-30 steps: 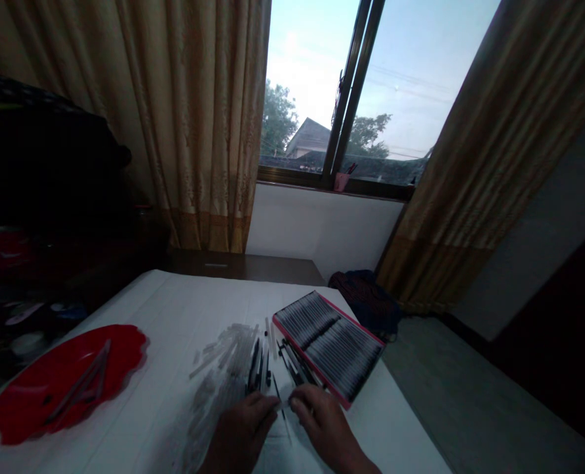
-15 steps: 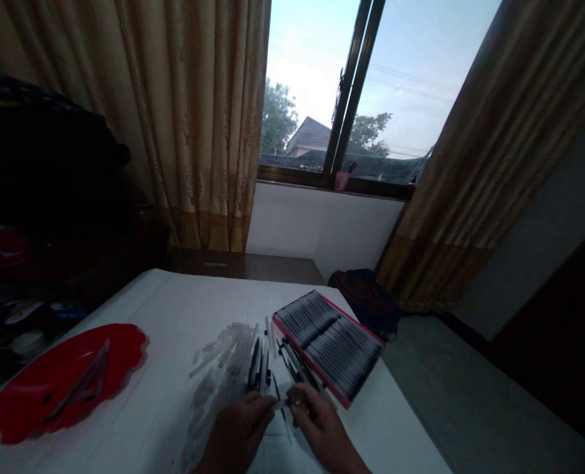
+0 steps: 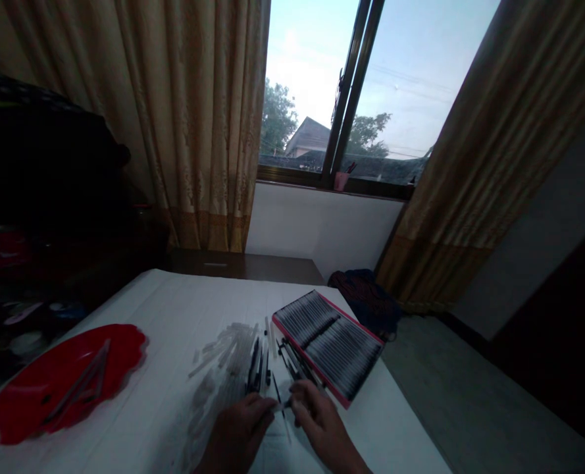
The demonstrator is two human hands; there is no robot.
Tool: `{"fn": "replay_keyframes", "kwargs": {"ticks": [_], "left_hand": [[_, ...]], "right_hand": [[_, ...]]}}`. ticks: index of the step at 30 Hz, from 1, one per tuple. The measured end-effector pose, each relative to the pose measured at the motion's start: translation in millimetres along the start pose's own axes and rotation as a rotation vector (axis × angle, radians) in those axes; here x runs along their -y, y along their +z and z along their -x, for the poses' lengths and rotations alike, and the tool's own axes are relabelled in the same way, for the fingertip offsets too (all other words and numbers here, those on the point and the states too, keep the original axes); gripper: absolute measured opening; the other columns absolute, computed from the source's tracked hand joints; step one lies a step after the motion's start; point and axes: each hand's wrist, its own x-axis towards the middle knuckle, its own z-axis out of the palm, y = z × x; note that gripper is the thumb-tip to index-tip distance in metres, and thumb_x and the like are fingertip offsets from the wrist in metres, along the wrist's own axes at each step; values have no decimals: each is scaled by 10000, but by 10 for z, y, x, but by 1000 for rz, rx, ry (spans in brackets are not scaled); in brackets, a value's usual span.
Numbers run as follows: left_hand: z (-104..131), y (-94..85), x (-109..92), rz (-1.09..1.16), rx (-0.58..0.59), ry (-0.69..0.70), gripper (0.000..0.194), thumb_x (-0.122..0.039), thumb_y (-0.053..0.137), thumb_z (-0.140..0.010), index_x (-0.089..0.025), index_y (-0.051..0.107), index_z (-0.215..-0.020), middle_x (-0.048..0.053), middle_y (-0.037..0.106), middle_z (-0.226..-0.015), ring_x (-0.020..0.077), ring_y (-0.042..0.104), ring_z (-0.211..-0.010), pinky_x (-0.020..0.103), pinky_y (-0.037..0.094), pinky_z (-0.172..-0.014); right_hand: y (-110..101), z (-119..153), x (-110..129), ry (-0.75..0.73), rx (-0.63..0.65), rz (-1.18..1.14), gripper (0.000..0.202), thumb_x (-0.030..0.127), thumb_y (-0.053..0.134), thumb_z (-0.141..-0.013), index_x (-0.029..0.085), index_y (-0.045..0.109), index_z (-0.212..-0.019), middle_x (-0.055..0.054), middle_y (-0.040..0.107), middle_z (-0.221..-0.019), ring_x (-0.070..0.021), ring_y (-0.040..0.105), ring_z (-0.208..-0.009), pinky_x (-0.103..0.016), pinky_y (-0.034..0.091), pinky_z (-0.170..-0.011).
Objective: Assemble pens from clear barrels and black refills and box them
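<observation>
My left hand (image 3: pixel 240 424) is closed, its fingertips pinching one end of a small translucent tube (image 3: pixel 278 407). My right hand (image 3: pixel 320 418) is closed too, at the tube's darker right end. Below the tube a thin dark rod (image 3: pixel 286 426) lies on the white-covered table. Slim black pen-like pieces (image 3: pixel 258 365) lie just beyond my left hand, and many clear tubes (image 3: pixel 233 349) spread out to its left. Beyond my right hand a pink-edged tray (image 3: pixel 331 342) holds rows of dark-tipped clear sticks. More black pieces (image 3: pixel 292 361) lie along the tray's near left side.
On the left of the table (image 3: pixel 174 296) stands a red scalloped plate (image 3: pixel 119 342) with clear pieces in it. Dark clutter fills the far left. A dark cloth bundle (image 3: pixel 366 299) sits past the table's right corner, below the curtained window.
The right hand's fingers have shifted slightly around the tube's end. Both hands stay in nearly the same place, and the things on the table have not moved.
</observation>
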Motion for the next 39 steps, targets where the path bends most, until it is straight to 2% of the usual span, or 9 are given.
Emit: {"fn": "replay_keyframes", "kwargs": {"ticks": [2, 5, 10, 15, 24, 29, 31, 35, 39], "left_hand": [[-2, -9, 0, 1, 2, 1, 208, -219, 492, -872, -294, 647, -989, -10, 700, -871, 131, 675, -769, 182, 502, -682], [-12, -12, -18, -9, 15, -7, 208, -219, 495, -870, -296, 645, -992, -13, 700, -876, 134, 677, -774, 185, 501, -680], [-24, 1, -43, -33, 28, -12, 194, -244, 492, -872, -304, 651, -966, -17, 697, -858, 139, 679, -760, 190, 502, -665], [-19, 1, -17, -24, 30, -16, 211, -234, 488, -870, -301, 646, -992, -12, 698, -881, 138, 681, -773, 190, 503, -676], [-5, 30, 5, -7, 1, -17, 209, -206, 545, -822, -314, 667, -954, -25, 700, -858, 125, 676, -743, 166, 496, -649], [17, -56, 35, 21, 6, -99, 298, -285, 603, -785, -303, 633, -1081, -8, 726, -955, 145, 681, -781, 199, 504, -697], [27, -120, 45, -2, 30, -160, 220, -354, 517, -846, -283, 664, -993, -7, 737, -912, 148, 680, -775, 208, 492, -688], [43, -208, 66, -62, 104, -232, 310, -354, 415, -893, -236, 657, -739, -29, 708, -724, 130, 653, -683, 192, 436, -599], [57, -231, 95, -1, 80, -254, 251, -364, 464, -870, -231, 653, -772, -38, 698, -743, 123, 635, -696, 187, 423, -616]], "right_hand": [[-8, 12, -2, -10, 16, -32, 233, 374, 507, -842, 186, 582, -956, -25, 625, -808, -148, 577, -670, -227, 424, -581], [7, 1, 10, -4, 1, 13, 181, 338, 504, -841, 186, 583, -784, 7, 575, -685, -142, 555, -643, -227, 416, -595], [27, -12, 26, 61, -4, 108, 394, 395, 396, -898, 184, 546, -602, 14, 542, -556, -128, 527, -537, -227, 375, -536], [-16, 26, -7, -10, 22, 61, 191, 348, 508, -841, 195, 594, -916, -17, 634, -815, -147, 574, -685, -220, 408, -583], [69, 9, -42, 60, 35, 65, 276, 355, 436, -866, 189, 533, -668, 22, 537, -604, -129, 525, -577, -219, 385, -534], [22, 11, -38, 43, -24, 41, 329, 419, 427, -869, 189, 534, -661, 17, 539, -600, -130, 514, -565, -225, 383, -532], [-2, 7, -57, 35, -58, 19, 337, 443, 437, -865, 188, 540, -670, 14, 541, -610, -132, 513, -565, -227, 384, -527], [4, -1, -118, 53, -62, -24, 368, 488, 451, -853, 185, 543, -664, 12, 535, -606, -132, 514, -557, -226, 391, -513], [34, 25, -153, 92, -32, -88, 397, 524, 439, -849, 180, 562, -692, -1, 551, -622, -138, 533, -559, -227, 418, -508]]}}
